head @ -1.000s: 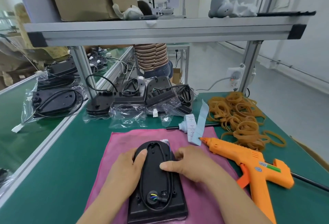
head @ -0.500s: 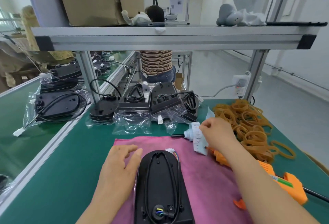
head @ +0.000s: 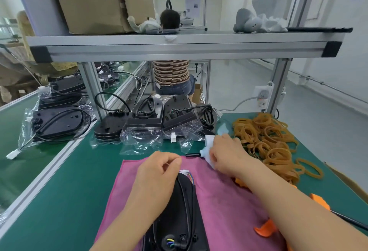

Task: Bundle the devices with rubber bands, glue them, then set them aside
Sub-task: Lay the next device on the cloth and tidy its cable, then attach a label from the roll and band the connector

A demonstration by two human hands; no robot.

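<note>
On the neighbouring green bench [head: 12,171], at about ten o'clock from the pink cloth, black devices in clear bags [head: 57,123] are lying stacked, with cables looped on top. More bagged devices [head: 143,120] are sitting in a row at twelve o'clock, along the far edge of the green table [head: 65,201] and under the metal shelf [head: 179,48].

The left hand [head: 157,179] is resting on the far end of the black device [head: 185,207]. Its fingers are curling in and the thumb is meeting the forefinger; whether it is pinching anything cannot be told. The device is lying lengthwise in the middle of the pink cloth [head: 229,201], at six o'clock. A black cable is looping along its top, and a small white plug [head: 184,171] with coloured wires is poking out at its far end, just beside the left fingertips.

The right hand [head: 227,155] is reaching to about one o'clock, at the far right corner of the cloth. Its fingers are wrapping round a white tube [head: 208,145], whose black tip is pointing towards nine o'clock. A heap of tan rubber bands [head: 266,143] is lying at two o'clock, just beside the right hand. An orange glue gun [head: 264,228] is lying at four o'clock, mostly hidden under the right forearm.
</note>
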